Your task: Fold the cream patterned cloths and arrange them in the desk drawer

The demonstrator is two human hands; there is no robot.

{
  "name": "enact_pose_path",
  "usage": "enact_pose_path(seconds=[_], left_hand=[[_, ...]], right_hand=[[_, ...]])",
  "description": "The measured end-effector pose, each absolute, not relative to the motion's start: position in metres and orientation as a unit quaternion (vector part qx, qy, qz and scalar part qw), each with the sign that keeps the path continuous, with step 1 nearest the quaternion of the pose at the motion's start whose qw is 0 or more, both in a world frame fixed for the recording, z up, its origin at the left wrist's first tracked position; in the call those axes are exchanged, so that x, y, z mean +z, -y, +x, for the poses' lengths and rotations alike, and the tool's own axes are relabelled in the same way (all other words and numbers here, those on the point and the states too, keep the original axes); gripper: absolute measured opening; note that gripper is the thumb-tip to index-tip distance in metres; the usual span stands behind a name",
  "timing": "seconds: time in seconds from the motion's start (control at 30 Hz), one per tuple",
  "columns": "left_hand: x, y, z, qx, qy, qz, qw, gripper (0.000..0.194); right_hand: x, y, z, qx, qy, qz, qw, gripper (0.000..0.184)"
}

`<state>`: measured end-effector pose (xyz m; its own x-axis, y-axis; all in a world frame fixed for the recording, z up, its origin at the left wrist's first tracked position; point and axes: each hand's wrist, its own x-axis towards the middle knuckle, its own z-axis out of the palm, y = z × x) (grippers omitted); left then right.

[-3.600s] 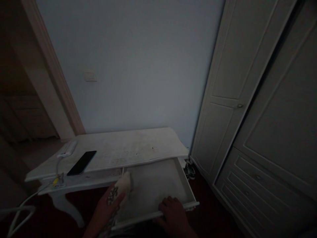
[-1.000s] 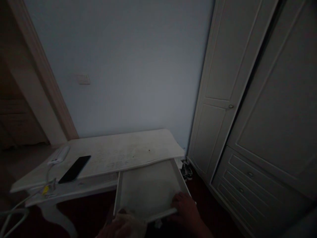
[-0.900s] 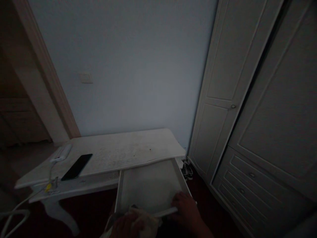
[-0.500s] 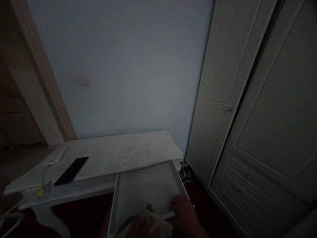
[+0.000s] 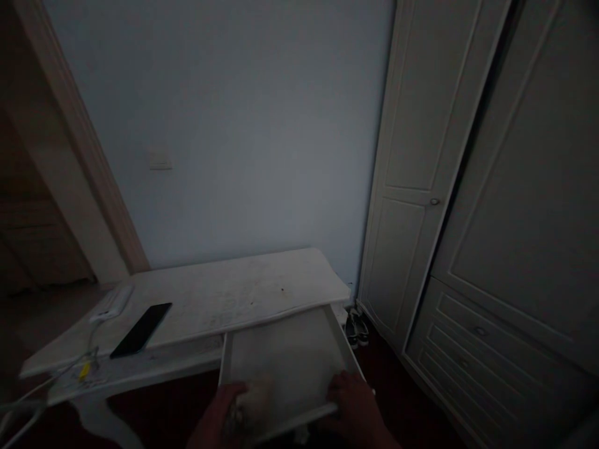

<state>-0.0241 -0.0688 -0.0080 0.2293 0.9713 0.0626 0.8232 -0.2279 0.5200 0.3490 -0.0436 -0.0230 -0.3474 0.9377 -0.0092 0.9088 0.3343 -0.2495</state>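
A white drawer [image 5: 299,358] stands pulled out from the white desk [image 5: 187,290]. At its left front, my left hand [image 5: 224,405] is closed on a pale cloth [image 5: 256,396], pressed against the drawer's inner left side. Motion blurs the cloth and partly the fingers. My right hand [image 5: 352,399] grips the drawer's right front corner, its fingers curled over the rim. The drawer's front panel shows between my hands, and its lower part is out of view.
A dark phone [image 5: 141,330] lies near the desk's front edge. A white power strip [image 5: 111,304] with a cable is at the desk's left end, and a yellow tag [image 5: 85,371] hangs below. Shoes [image 5: 356,329] stand on the floor beside the wardrobe [image 5: 421,249].
My left hand has moved the cloth leftward, from the drawer's front middle to its left side. My right hand stays at the right front corner. The view has shifted slightly.
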Motion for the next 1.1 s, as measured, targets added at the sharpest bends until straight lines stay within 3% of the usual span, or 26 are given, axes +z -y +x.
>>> enact_pose_path(seconds=[0.13,0.23,0.5,0.7,0.93,1.1], left_hand=[[0.030,0.046,0.004,0.011,-0.589,0.775,0.229,0.074],[0.044,0.026,0.025,-0.050,-0.544,0.802,0.241,0.069],[0.021,-0.016,0.078,-0.172,-0.464,0.848,0.191,0.073],[0.023,-0.028,0.097,-0.189,-0.449,0.853,0.187,0.068],[0.014,-0.047,0.063,-0.152,-0.464,0.848,0.209,0.086],[0.041,-0.067,0.048,-0.123,-0.540,0.829,0.080,0.055]], right_hand=[[-0.021,0.043,0.348,0.105,0.815,-0.566,0.060,0.040],[-0.020,0.043,0.348,0.098,0.817,-0.566,0.055,0.041],[-0.037,0.037,0.350,0.086,0.812,-0.575,0.052,0.040],[-0.036,0.038,0.351,0.087,0.810,-0.576,0.061,0.039],[-0.028,0.042,0.350,0.099,0.809,-0.576,0.062,0.047],[-0.034,0.041,0.351,0.089,0.816,-0.568,0.066,0.054]])
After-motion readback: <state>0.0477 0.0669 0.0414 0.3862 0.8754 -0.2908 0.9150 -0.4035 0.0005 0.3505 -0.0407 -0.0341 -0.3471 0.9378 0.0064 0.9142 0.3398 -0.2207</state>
